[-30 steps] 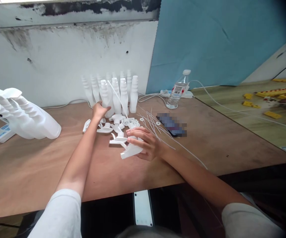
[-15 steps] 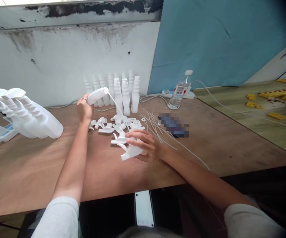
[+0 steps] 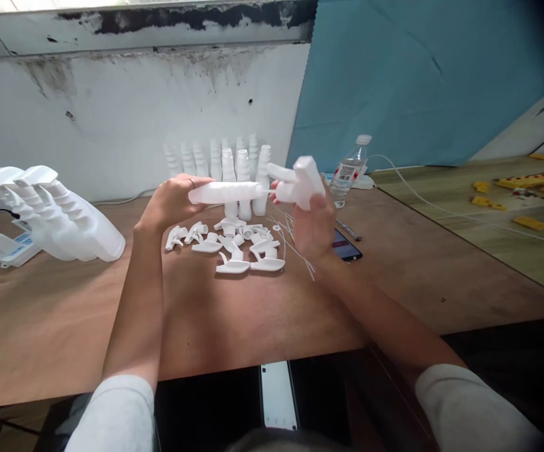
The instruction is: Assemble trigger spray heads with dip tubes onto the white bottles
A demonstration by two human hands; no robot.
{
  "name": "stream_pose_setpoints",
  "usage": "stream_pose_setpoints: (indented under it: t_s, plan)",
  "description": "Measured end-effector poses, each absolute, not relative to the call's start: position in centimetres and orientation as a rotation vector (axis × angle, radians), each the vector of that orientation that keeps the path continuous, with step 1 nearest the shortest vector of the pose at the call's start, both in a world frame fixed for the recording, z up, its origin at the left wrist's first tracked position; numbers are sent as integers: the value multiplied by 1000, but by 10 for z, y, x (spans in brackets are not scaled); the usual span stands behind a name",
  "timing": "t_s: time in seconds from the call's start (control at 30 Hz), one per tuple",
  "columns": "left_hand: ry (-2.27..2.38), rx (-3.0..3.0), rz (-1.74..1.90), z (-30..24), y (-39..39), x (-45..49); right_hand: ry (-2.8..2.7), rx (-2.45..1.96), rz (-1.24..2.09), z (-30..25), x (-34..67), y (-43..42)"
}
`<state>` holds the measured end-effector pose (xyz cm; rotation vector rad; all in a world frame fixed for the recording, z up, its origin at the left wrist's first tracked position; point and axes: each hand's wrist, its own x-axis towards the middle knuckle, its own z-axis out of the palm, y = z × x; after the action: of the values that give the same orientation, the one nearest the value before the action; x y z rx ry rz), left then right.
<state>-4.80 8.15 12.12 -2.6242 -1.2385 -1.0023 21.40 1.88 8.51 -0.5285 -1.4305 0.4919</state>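
White ribbed plastic bottle is held above the desk, clamped near its base by the left hand. Its long axis is laid nearly level, sideways across the view, with the neck pointed toward the right hand, by which a white plastic trigger spray head is gripped. The gap between neck and spray head is bridged by a thin white tube, whose far end seems to be lined up with, or just inside, the mouth; which of these cannot be told. Behind, upright white ribbed bottles are stood near the wall, uncapped; their insides cannot be seen. A clear plastic water bottle is placed farther right, capped, its fill level unclear. Loose white spray heads are heaped below the held bottle.
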Motion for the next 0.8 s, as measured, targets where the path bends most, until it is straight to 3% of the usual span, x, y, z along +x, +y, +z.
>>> stream_pose_setpoints:
  t_s: [0.3,0.53,0.8]
  plan:
    - [-1555,-3525,-681,158,41,-39,-1437,-449,821,158,206,23]
    - [-1658,-3641,-134,156,37,-23,-1372,-407,1230,153,186,13]
    - [-1306,-3784,253,154,26,-3,-1344,-432,1384,143,168,2]
